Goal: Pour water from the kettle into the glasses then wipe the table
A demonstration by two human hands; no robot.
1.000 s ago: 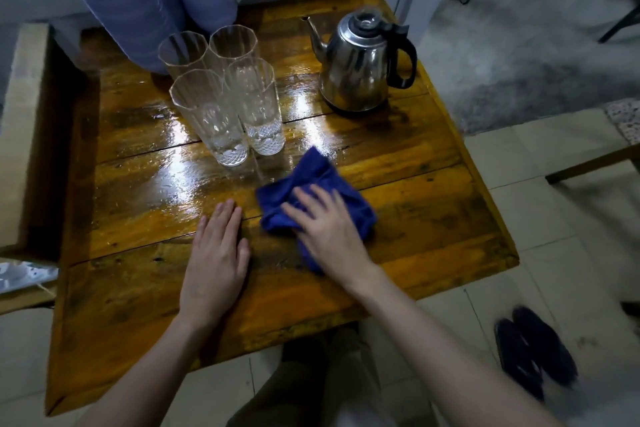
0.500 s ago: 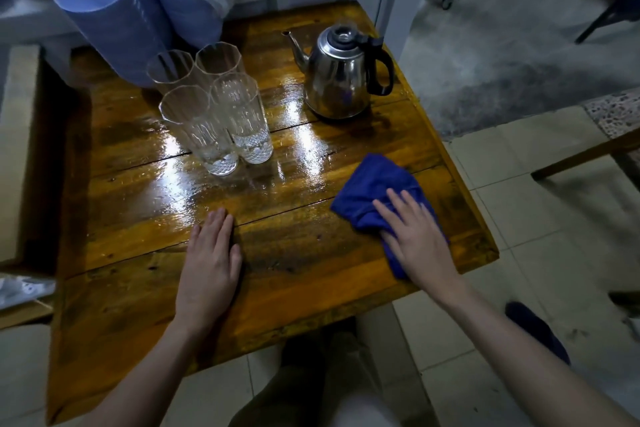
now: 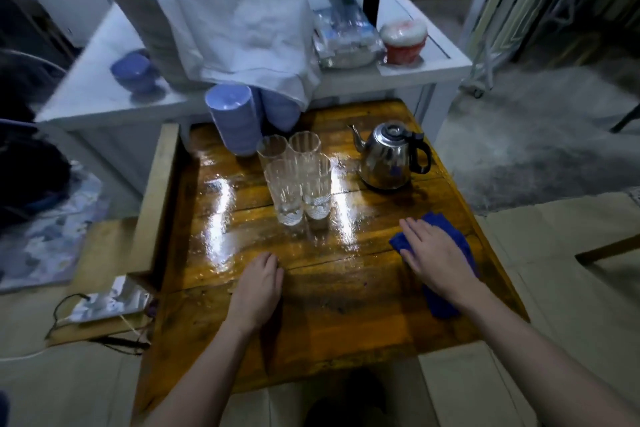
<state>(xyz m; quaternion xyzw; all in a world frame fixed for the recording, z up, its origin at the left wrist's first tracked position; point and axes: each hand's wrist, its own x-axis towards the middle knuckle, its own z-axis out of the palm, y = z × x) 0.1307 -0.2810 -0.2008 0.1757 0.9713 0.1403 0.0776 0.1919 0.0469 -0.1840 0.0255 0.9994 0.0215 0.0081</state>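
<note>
A steel kettle point(image 3: 389, 158) with a black handle stands at the back right of the glossy wooden table point(image 3: 339, 319). Several tall clear glasses point(image 3: 298, 180) are grouped left of it, the two front ones with a little water at the bottom. My right hand point(image 3: 434, 258) lies flat, fingers spread, pressing a blue cloth point(image 3: 446, 302) onto the table near its right edge. My left hand point(image 3: 258, 284) rests palm down on the table's front middle, holding nothing.
A stack of blue bowls point(image 3: 232, 121) lies on its side at the table's back left. Behind stands a white table point(image 3: 429, 69) with a white cloth, packets and a red cup. A wooden bench point(image 3: 107, 253) with a cabled device is at left.
My right hand has slid the blue cloth from the table's middle to its right edge. My left hand stayed in place. The camera has tilted up and shows more of the room.
</note>
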